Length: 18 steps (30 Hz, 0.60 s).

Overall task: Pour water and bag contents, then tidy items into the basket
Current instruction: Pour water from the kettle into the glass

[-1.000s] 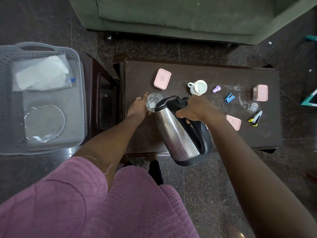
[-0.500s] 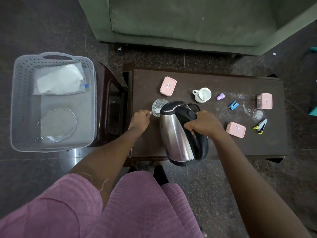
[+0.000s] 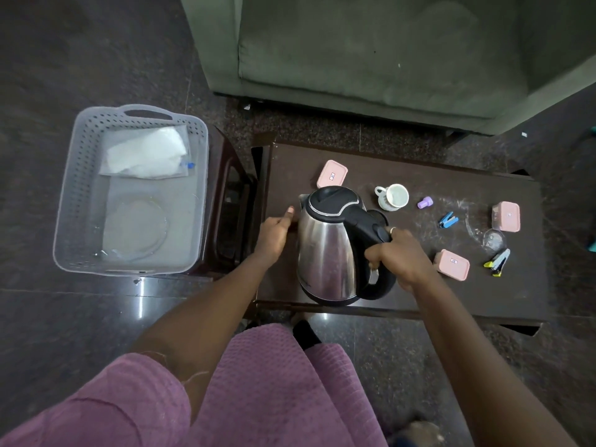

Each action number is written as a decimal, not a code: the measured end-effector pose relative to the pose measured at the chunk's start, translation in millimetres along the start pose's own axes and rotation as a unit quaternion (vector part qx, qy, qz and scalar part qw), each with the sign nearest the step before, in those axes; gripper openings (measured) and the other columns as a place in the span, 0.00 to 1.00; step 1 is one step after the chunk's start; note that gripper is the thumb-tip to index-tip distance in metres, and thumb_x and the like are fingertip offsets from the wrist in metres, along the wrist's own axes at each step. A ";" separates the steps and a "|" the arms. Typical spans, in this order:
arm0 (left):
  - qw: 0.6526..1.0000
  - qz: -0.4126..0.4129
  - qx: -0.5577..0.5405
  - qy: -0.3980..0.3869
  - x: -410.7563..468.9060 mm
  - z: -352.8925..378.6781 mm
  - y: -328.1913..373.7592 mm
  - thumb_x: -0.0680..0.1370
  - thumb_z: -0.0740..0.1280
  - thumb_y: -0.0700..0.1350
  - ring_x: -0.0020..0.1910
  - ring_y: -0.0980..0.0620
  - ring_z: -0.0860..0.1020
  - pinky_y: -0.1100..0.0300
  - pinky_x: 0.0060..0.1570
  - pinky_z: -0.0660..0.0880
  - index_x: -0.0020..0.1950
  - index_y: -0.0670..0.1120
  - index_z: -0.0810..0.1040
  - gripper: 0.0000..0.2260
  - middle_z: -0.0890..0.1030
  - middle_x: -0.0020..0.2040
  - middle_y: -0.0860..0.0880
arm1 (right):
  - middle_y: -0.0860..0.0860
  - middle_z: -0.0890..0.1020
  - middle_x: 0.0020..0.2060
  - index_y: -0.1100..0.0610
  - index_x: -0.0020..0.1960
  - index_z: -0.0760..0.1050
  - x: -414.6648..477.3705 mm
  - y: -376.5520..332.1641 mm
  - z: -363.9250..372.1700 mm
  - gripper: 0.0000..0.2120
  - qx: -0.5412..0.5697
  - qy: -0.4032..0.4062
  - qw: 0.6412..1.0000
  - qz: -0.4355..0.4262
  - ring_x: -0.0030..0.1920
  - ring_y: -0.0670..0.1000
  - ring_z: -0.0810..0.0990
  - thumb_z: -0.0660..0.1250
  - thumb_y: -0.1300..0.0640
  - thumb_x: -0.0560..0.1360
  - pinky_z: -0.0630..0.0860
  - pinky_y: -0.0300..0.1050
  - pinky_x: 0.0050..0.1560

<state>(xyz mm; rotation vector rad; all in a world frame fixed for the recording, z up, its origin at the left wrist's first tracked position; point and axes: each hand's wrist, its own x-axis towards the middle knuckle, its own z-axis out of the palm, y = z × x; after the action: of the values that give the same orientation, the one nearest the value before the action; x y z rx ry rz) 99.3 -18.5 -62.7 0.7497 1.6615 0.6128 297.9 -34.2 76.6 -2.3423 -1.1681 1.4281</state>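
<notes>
Right hand (image 3: 398, 259) wrapped tight around black handle of steel kettle (image 3: 329, 250), kettle roughly upright over front-left part of dark table (image 3: 387, 162). Left hand (image 3: 274, 235) on table just left of kettle, fingers loosely curled, gripping nothing that shows; glass hidden behind kettle, can't tell contact. White mug (image 3: 394, 196) behind kettle, three pink boxes, purple cap (image 3: 425, 202), blue clip (image 3: 448, 220), yellow-grey stapler (image 3: 497, 262) spread over table. Grey basket (image 3: 74, 201) well left on a stool, holding clear bag with white contents (image 3: 146, 154) and a glass plate (image 3: 137, 227).
</notes>
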 end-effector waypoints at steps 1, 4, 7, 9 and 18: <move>0.999 0.014 -0.022 0.028 -0.8 -7.2 2.5 0.79 0.61 0.56 0.25 0.53 0.64 0.58 0.32 0.61 0.19 0.47 0.66 0.29 0.66 0.23 0.50 | 0.60 0.77 0.34 0.58 0.35 0.73 -1.9 -6.1 1.2 0.16 0.002 -0.009 1.000 -0.013 0.34 0.56 0.75 0.64 0.61 0.47 0.71 0.48 0.35; 0.988 0.072 -0.049 0.126 -2.1 -34.2 10.6 0.79 0.62 0.53 0.23 0.55 0.60 0.58 0.30 0.59 0.19 0.49 0.59 0.29 0.61 0.21 0.51 | 0.56 0.75 0.30 0.59 0.35 0.73 -10.5 -32.0 9.0 0.16 -0.015 -0.029 0.997 -0.066 0.32 0.55 0.73 0.64 0.60 0.47 0.69 0.48 0.33; 0.964 0.110 -0.079 0.230 -2.1 -68.7 19.9 0.79 0.62 0.52 0.25 0.53 0.59 0.55 0.30 0.60 0.21 0.48 0.57 0.28 0.59 0.21 0.51 | 0.51 0.73 0.25 0.56 0.30 0.72 -19.8 -63.7 22.8 0.12 0.007 -0.057 0.992 -0.108 0.30 0.53 0.71 0.64 0.61 0.46 0.67 0.47 0.33; 0.943 0.138 -0.108 0.284 -2.3 -95.2 24.2 0.79 0.62 0.52 0.25 0.54 0.59 0.55 0.29 0.61 0.21 0.48 0.58 0.28 0.59 0.21 0.51 | 0.48 0.72 0.22 0.53 0.27 0.73 -27.0 -85.0 35.3 0.09 0.019 -0.080 0.987 -0.136 0.28 0.51 0.71 0.64 0.63 0.47 0.66 0.44 0.32; 0.858 0.218 -0.181 0.428 -19.2 -226.4 9.3 0.78 0.59 0.58 0.23 0.54 0.75 0.63 0.32 0.72 0.34 0.44 0.80 0.22 0.81 0.26 0.49 | 0.43 0.75 0.21 0.48 0.30 0.76 -41.7 -160.6 126.0 0.11 0.001 -0.163 0.954 -0.253 0.23 0.44 0.73 0.66 0.59 0.49 0.69 0.38 0.24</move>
<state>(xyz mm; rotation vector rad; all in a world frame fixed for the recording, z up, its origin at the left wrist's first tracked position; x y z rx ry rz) -118.0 -27.9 3.7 0.6004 2.0689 1.7282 99.9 15.5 118.2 -1.6522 -1.6915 1.6315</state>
